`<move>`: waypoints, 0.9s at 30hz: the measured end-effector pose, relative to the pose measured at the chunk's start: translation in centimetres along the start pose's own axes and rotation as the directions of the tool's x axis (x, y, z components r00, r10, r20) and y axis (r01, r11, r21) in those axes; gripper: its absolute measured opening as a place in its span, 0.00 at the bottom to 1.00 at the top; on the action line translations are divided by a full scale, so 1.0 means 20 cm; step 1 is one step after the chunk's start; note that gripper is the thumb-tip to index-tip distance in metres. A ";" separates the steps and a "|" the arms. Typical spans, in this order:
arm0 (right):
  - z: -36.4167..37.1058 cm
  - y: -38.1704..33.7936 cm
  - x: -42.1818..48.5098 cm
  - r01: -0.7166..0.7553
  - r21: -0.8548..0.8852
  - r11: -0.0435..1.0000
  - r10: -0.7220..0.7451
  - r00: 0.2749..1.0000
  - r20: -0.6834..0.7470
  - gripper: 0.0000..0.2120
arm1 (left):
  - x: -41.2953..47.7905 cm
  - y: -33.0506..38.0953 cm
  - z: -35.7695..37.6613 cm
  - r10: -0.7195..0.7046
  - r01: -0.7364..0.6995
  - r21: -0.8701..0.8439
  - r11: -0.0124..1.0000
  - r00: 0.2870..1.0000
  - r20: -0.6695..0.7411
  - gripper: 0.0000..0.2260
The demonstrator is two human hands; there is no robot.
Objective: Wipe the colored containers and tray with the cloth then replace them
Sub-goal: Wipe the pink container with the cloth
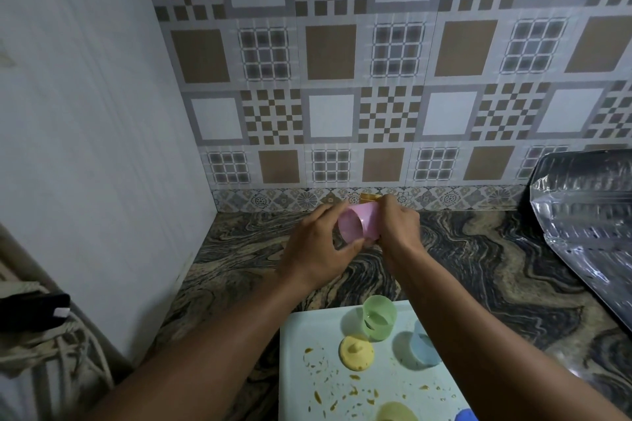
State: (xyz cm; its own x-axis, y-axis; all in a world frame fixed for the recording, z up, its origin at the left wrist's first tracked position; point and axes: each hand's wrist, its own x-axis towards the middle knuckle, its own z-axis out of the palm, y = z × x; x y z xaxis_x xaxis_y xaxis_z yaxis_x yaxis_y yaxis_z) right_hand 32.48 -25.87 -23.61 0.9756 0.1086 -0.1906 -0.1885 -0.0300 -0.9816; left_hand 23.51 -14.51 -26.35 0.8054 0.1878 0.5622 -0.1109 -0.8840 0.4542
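Smooth pale tray (297, 369), speckled with brown smears, carries a translucent green cup (379, 318), a blue cup (422, 347) and a round yellow lid (356, 351); beyond, over swirled marble counter (478, 249), left hand (319, 249) grips a pink cup (359, 224); right hand (398, 225) presses yellow cloth (369, 196) against it

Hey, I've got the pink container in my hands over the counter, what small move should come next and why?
Probably keep rubbing the pink container with the cloth, turning it in the left hand. The right hand presses the cloth against its far end only, and the tray below shows brown stains, so setting it down now seems early.
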 end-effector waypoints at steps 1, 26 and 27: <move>0.00 0.00 0.00 0.012 -0.014 1.000 -0.012 1.000 0.003 0.17 | -0.01 0.00 0.01 0.002 -0.002 -0.009 1.000 1.000 -0.006 0.34; 0.00 0.02 -0.01 0.030 -0.020 0.999 -0.028 0.995 0.101 0.16 | 0.00 -0.05 0.04 0.173 -0.174 0.048 0.983 0.984 0.040 0.32; -0.01 0.03 -0.01 0.018 -0.025 1.000 -0.015 0.992 0.128 0.16 | 0.01 -0.07 0.02 0.302 -0.312 0.142 0.939 0.949 0.093 0.32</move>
State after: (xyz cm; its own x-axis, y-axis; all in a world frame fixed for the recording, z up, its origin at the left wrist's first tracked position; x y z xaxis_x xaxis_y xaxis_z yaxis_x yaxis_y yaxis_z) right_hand 32.21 -26.01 -24.07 0.9560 0.2352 -0.1755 -0.1678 -0.0527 -0.9844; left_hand 23.98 -13.46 -27.13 0.7852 -0.1284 0.6058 -0.2731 -0.9498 0.1528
